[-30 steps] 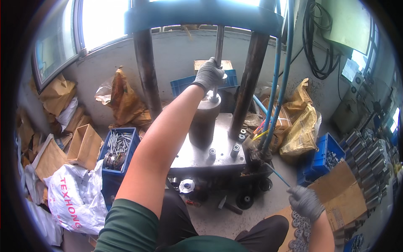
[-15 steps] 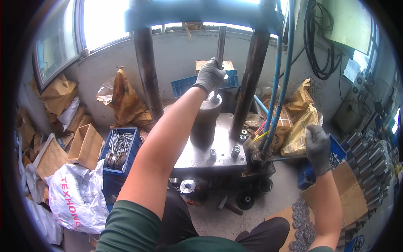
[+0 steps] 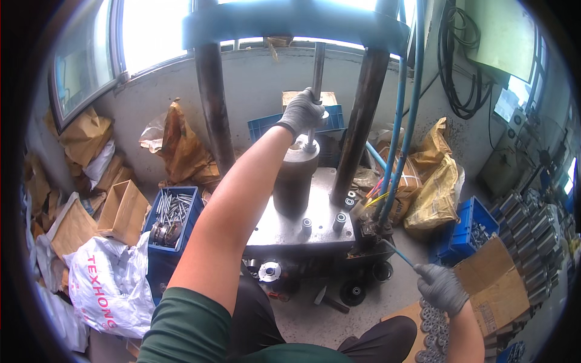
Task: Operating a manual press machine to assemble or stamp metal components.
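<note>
My left hand (image 3: 301, 112), in a grey glove, is closed around a thin upright metal rod (image 3: 316, 63) just above a dark steel cylinder (image 3: 295, 181). The cylinder stands on the steel plate (image 3: 278, 236) of a press with two dark columns and a blue top beam (image 3: 290, 21). My right hand (image 3: 442, 289), also gloved, is low on the right. It grips the end of a thin blue lever (image 3: 398, 254) that runs up-left to the press base.
A blue crate of metal pins (image 3: 171, 212) sits left of the press, with cardboard boxes and bags beyond it. Another blue crate (image 3: 472, 230), yellow bags, blue hoses (image 3: 404, 133) and stacked metal cylinders (image 3: 532, 230) lie to the right. Round metal parts (image 3: 433, 330) rest on cardboard by my right knee.
My right hand was raised beside the right blue crate half a second ago and has come back down low with the lever. My left hand stays on the rod.
</note>
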Action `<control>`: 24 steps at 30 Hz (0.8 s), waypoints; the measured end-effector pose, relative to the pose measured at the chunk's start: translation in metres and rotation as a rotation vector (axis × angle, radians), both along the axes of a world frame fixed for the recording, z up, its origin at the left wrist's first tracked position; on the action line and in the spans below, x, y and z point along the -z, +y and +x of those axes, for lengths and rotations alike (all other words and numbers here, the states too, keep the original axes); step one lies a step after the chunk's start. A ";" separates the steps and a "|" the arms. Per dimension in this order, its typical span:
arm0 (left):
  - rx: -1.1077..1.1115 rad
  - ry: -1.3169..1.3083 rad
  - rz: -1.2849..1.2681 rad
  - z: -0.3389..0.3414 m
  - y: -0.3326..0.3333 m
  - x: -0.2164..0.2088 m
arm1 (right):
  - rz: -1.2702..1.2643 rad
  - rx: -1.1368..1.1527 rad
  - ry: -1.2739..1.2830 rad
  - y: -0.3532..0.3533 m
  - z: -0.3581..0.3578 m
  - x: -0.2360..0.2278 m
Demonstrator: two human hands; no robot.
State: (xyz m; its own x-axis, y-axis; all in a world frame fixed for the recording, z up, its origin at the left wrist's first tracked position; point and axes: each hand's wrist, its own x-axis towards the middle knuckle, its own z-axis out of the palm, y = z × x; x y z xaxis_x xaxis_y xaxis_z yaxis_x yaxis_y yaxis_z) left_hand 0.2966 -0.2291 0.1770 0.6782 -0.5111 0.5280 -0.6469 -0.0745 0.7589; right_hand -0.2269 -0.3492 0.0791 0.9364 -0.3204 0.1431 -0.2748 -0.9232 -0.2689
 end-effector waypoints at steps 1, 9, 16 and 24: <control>0.104 0.176 -0.099 -0.001 0.000 -0.001 | -0.029 -0.014 -0.015 0.000 0.006 -0.006; -0.072 -0.077 0.085 -0.009 0.008 -0.002 | 0.046 0.005 -0.002 0.003 0.010 -0.012; -0.085 -0.076 0.089 -0.008 0.007 -0.002 | 0.150 0.043 0.174 0.011 -0.016 0.012; -0.084 -0.077 0.113 -0.008 0.005 -0.003 | 0.190 0.002 0.464 0.005 -0.018 0.012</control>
State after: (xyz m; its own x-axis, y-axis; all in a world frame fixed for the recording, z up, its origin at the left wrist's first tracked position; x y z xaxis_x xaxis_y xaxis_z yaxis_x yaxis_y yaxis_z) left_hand 0.2884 -0.2237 0.1800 0.6808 -0.5130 0.5228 -0.6909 -0.2127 0.6910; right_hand -0.2448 -0.3445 0.0670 0.8868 -0.3026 -0.3493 -0.4071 -0.8691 -0.2808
